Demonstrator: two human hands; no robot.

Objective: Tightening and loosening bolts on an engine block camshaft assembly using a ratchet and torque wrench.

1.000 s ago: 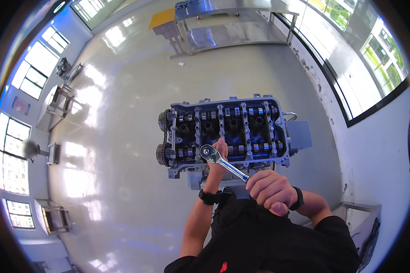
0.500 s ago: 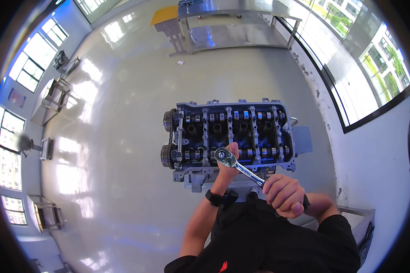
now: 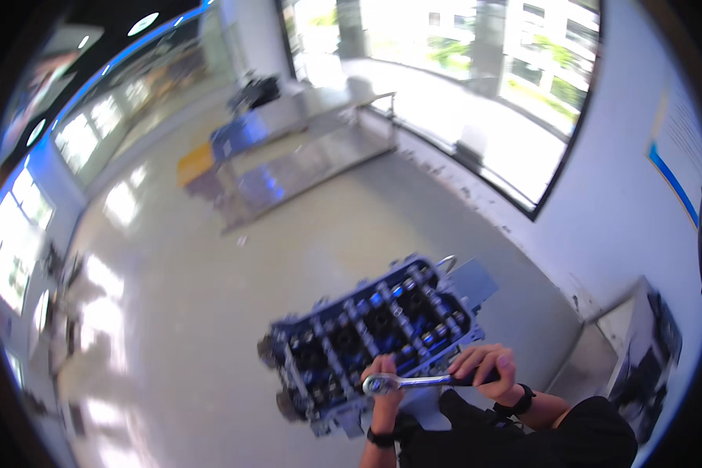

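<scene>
A chrome ratchet wrench [image 3: 421, 381] lies nearly level over the near edge of an engine cylinder head [image 3: 349, 341]. My right hand [image 3: 487, 365] is closed round its dark handle. At the round head of the wrench is my left hand [image 3: 387, 396], closed behind and around it; most of its fingers are hidden, and whether a socket is fitted underneath cannot be seen. The cylinder head stands beyond my hands, its camshafts and bearing caps exposed, with two round sprockets [image 3: 289, 405] at its left end. The picture is somewhat smeared by motion.
A metal workbench [image 3: 312, 175] with a yellow-topped piece [image 3: 194, 164] beside it stands farther off. On the right are a wall [image 3: 639, 203] with a large window and a metal cabinet or table [image 3: 612, 343] bearing dark items. A grey plate [image 3: 473, 282] sticks out past the cylinder head's right end.
The view has swung right and up, so the cylinder head appears lower and tilted. The wrench has turned from slanting to nearly level, with both hands still at it.
</scene>
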